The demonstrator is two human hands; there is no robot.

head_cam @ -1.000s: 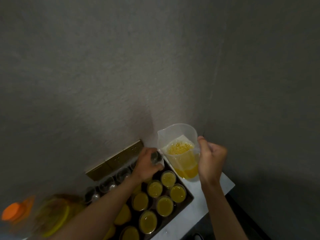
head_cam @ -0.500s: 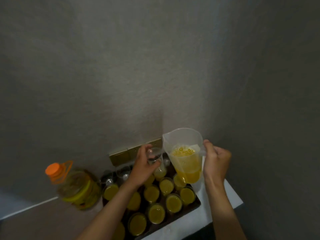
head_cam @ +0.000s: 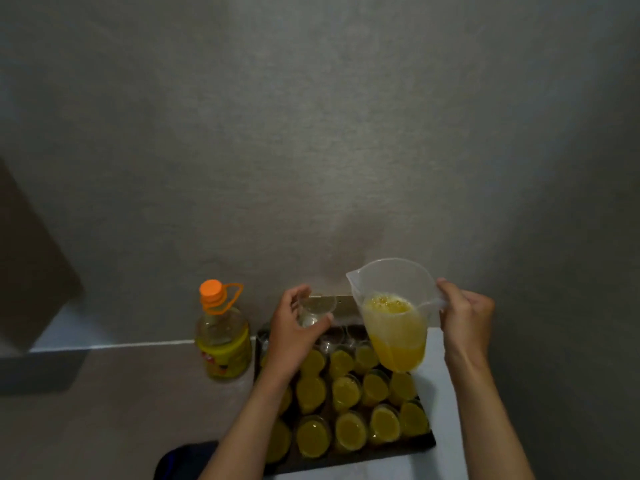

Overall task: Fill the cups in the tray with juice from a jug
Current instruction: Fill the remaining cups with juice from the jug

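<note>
Empty cup (head_cam: 316,309), judged light and crushable, is pinched by left hand (head_cam: 289,336); jug (head_cam: 393,313), part-full, is gripped at handle by right hand (head_cam: 465,322).

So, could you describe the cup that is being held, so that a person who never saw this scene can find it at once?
Start at the dark tray of cups by the grey wall. Above its far left corner, the left hand holds one small clear cup off the tray, beside the spout of the jug in the right hand. Unlike the yellow filled cups below, it looks empty and transparent.
</note>
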